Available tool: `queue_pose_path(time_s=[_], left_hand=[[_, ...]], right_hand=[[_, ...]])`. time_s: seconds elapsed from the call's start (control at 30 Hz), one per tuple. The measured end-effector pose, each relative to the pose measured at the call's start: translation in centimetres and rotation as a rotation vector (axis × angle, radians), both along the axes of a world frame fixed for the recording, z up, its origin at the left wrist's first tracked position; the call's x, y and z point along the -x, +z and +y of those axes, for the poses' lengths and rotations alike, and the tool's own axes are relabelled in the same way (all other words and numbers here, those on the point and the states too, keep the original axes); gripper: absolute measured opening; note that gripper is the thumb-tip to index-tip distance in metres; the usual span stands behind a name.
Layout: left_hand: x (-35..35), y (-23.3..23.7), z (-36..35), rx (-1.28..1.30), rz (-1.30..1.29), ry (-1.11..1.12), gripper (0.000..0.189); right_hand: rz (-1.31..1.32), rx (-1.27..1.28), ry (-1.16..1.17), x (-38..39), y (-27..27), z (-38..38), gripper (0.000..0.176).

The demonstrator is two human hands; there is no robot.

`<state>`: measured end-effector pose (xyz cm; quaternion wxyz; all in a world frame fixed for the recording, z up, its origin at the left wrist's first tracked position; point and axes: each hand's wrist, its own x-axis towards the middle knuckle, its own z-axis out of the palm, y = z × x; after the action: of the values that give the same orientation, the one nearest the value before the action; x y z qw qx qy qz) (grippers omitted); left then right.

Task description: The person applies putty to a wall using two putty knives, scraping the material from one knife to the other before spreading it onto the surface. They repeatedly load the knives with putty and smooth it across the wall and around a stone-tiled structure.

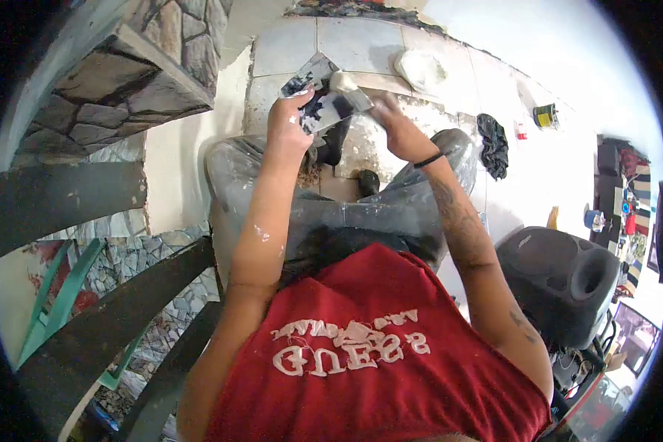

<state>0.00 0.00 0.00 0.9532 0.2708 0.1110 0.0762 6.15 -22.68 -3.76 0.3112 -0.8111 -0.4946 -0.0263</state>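
Observation:
My left hand (291, 121) is closed on the edge of a flat metal plate (318, 110), smeared with white paste and showing dark patches. A lump of white putty (342, 82) sits at its upper right side. My right hand (399, 131) is blurred, with its fingers curled round what looks like a putty knife (359, 99). Its pale blade meets the plate beside the putty, and its handle is mostly hidden by my fingers. White specks dot my left hand and forearm.
A round white tub (422, 70) with pale paste stands on the tiled floor ahead. To the right lie a crumpled black bag (493, 146), a yellow-green can (545, 116) and a black speaker (558, 276). A stone-patterned block (118, 96) and dark slats (118, 320) are at left.

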Motion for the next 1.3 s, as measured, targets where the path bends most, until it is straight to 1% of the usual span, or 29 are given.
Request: queue_pose_path(time_s=[0.07,0.1,0.17,0.2,0.3,0.33,0.37,0.43,0.5,0.53,0.57,0.6,0.63,0.67,0.7,0.73,0.77,0.8,0.83,0.87,0.9,0.93,0.97,1.03,1.1,1.17,1.2,1.23,1.3], left_hand=[[0.5,0.1,0.6,-0.044,-0.018,0.041,0.024],[2.8,0.0,0.6,-0.095,0.075,0.088,0.023],[3.1,0.7,0.0,-0.256,0.163,0.19,0.023],[2.9,0.9,0.3,-0.311,0.182,0.198,0.02],[2.6,1.2,-0.5,-0.582,0.153,0.306,0.016],[2.8,1.7,-1.0,-0.652,0.184,0.31,0.012],[3.0,1.8,-1.1,-0.709,0.21,0.307,0.014],[3.1,1.6,-0.9,-0.819,0.245,0.324,0.016],[3.4,0.6,-0.3,-0.871,0.345,0.381,0.02],[3.0,-0.4,0.1,-0.805,0.301,0.401,0.023],[2.8,-0.9,0.3,-0.622,0.356,0.385,0.024],[2.7,-2.4,1.1,-0.479,0.327,0.36,0.025],[2.5,-4.1,1.6,-0.398,0.369,0.401,0.024],[2.6,-5.9,2.5,-0.348,0.455,0.345,0.029],[1.2,-13.6,4.2,-0.168,0.629,0.378,0.036],[2.4,-17.5,5.4,-0.056,0.438,0.141,0.039],[5.4,-10.9,3.8,0.027,0.458,0.09,0.038],[6.5,-12.8,3.7,0.066,0.409,0.024,0.035],[7.5,-15.0,3.7,0.102,0.363,-0.043,0.033],[8.6,-13.5,3.1,0.04,0.526,-0.026,0.032],[8.6,-14.6,3.1,-0.052,0.411,-0.094,0.03],[8.4,-15.3,3.6,0.017,0.392,-0.203,0.029],[8.0,-15.8,4.2,0.086,0.366,-0.31,0.029],[8.1,-14.4,4.2,0.048,0.281,-0.292,0.028],[8.2,-14.5,4.3,-0.002,0.262,-0.272,0.027],[7.7,-15.9,4.3,-0.056,0.296,-0.242,0.027],[7.5,-15.4,4.4,0.035,0.328,-0.231,0.024],[7.1,-16.5,4.8,0.018,0.374,-0.229,0.023],[6.8,-20.1,5.4,-0.01,0.474,-0.222,0.021]], right_hand=[[-0.056,0.198,-0.005,0.2,-1.0,-1.7,0.09],[0.255,-0.069,0.01,1.5,-4.4,-2.9,0.083],[0.019,-0.18,-0.157,3.2,0.0,-2.1,0.075],[0.125,-0.205,-0.113,5.3,6.3,0.8,0.07],[0.043,-0.2,-0.083,7.0,8.9,3.7,0.068],[0.141,-0.06,-0.104,7.0,8.8,4.3,0.065],[0.1,-0.005,-0.134,7.0,7.2,4.7,0.061],[0.256,0.132,-0.128,8.2,6.8,5.6,0.059],[0.158,0.148,-0.061,8.8,3.8,5.0,0.062],[0.164,0.287,-0.005,8.1,3.0,4.5,0.065],[0.165,0.302,0.06,7.3,3.7,4.1,0.06],[0.327,0.189,0.074,6.0,2.1,3.4,0.055],[0.511,0.071,0.099,4.9,0.9,2.6,0.05],[0.762,-0.061,0.047,4.8,2.4,1.8,0.051],[1.016,-0.197,0.004,4.4,3.9,0.9,0.052],[1.226,-0.459,-0.015,3.4,4.0,0.5,0.051],[1.438,-0.774,-0.008,2.5,3.8,0.0,0.049],[1.588,-1.075,0.015,1.5,3.7,-0.5,0.049],[1.605,-1.198,-0.033,0.8,4.2,-0.1,0.046],[1.61,-1.322,-0.077,0.2,4.6,0.2,0.044],[1.567,-1.343,-0.06,0.1,7.9,1.1,0.046],[1.49,-1.339,-0.062,-0.4,9.6,1.7,0.045],[1.501,-1.348,0.007,-1.5,10.2,1.3,0.047],[1.203,-1.26,-0.055,-2.8,14.5,2.4,0.05],[0.781,-1.126,-0.143,-3.2,20.4,3.0,0.048],[-0.108,-0.672,-0.287,-4.6,25.8,3.5,0.045],[-0.421,-0.501,-0.34,-4.3,29.5,4.2,0.044],[-0.721,-0.318,-0.387,-4.2,32.4,5.0,0.044],[-0.904,-0.338,-0.457,-6.1,35.3,5.5,0.044]])
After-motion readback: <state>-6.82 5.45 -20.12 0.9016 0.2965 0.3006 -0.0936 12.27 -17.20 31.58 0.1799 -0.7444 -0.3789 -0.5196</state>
